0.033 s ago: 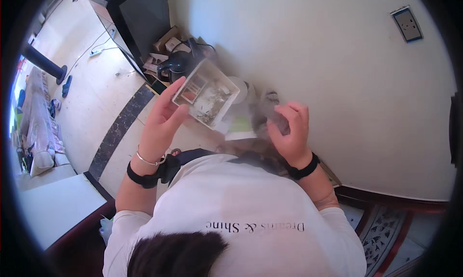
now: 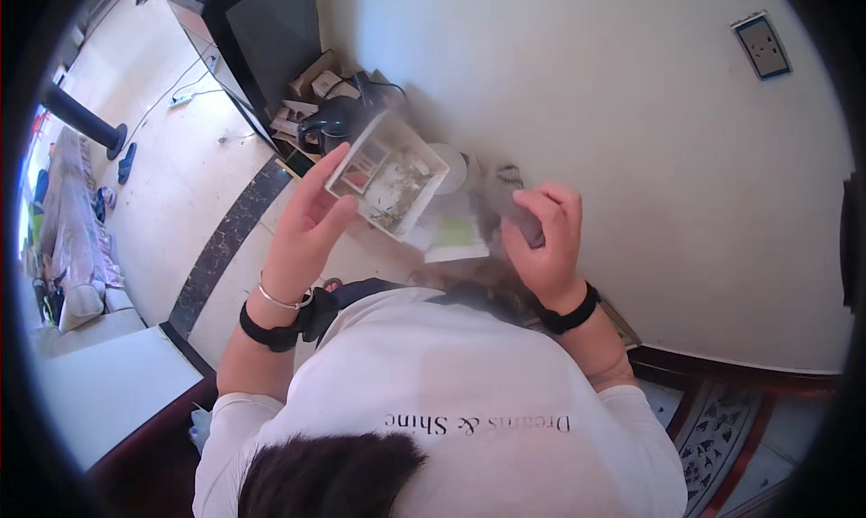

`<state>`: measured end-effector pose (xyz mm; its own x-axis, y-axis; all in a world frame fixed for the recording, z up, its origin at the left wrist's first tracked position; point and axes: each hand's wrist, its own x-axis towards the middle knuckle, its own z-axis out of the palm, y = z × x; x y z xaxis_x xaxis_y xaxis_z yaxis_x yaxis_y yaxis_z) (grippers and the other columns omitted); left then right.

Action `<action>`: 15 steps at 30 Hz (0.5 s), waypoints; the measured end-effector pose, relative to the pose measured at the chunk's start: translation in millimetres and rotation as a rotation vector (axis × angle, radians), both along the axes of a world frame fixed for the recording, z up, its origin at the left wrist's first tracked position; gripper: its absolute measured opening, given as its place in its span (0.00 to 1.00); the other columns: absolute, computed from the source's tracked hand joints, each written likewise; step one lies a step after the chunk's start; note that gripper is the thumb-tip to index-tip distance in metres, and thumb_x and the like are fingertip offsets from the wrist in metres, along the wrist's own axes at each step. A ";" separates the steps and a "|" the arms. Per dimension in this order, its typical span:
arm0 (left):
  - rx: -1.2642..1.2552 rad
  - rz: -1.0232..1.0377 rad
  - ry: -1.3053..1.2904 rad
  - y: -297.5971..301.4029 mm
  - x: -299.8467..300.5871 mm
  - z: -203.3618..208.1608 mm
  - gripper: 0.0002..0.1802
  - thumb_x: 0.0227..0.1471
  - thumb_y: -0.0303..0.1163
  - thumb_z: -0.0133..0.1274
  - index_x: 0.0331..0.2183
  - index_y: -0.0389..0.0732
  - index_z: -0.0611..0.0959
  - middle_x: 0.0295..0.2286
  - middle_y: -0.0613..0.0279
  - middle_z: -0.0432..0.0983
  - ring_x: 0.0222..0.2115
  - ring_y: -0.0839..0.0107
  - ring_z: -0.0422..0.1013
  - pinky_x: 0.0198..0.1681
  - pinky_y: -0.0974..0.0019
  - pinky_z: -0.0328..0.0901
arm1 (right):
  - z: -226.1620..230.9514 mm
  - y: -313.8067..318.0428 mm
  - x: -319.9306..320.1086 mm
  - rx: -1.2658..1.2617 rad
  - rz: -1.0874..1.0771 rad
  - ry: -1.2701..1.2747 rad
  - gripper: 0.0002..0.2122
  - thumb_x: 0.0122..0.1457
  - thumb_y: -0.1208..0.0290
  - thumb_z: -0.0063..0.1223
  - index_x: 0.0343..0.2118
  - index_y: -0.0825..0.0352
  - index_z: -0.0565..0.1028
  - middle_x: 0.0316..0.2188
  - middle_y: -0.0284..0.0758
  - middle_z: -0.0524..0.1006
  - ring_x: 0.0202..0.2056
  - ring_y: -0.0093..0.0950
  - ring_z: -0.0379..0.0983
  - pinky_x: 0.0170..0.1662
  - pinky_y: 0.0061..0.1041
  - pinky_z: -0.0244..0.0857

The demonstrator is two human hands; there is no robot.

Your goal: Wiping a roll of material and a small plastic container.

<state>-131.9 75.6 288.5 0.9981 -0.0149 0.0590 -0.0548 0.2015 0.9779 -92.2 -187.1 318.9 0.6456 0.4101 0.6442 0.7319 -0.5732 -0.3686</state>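
My left hand [image 2: 311, 209] grips the near left side of a clear box with pale rims [image 2: 397, 177], thumb on its rim and fingers along its outer side. The box is tilted, its open side facing up toward me. Dark and light bits lie scattered inside. To its right, my right hand [image 2: 548, 238] is closed, thumb and fingers bent together against a dark grey, blurred thing [image 2: 521, 218] whose kind I cannot make out. Between the hands and lower down stands a white and green item [image 2: 451, 236], partly hidden and hazy. A white round thing [image 2: 449, 168] shows behind the box.
Beyond the box is a black kettle [image 2: 329, 121] beside small cartons [image 2: 316, 78], next to a large dark-screened cabinet [image 2: 271, 44]. A pale wall [image 2: 649, 175] with a socket [image 2: 763, 49] rises at the right. A white tabletop [image 2: 117, 392] lies at the left.
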 end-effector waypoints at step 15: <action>0.254 0.351 -0.163 84.2 -36.9 -8.2 0.26 0.48 0.27 0.47 0.51 0.37 0.63 0.34 0.60 0.70 0.26 0.80 0.64 0.32 0.76 0.61 | -9.5 198.4 -12.4 -0.207 0.205 -0.106 0.14 0.38 0.75 0.50 0.32 0.66 0.70 0.29 0.34 0.65 0.29 0.31 0.64 0.29 0.30 0.57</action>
<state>-168.8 159.8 280.3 0.9231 0.2883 0.2543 -0.2345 -0.1019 0.9668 -104.6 11.3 309.4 0.4692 0.6544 0.5929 0.8683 -0.4641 -0.1749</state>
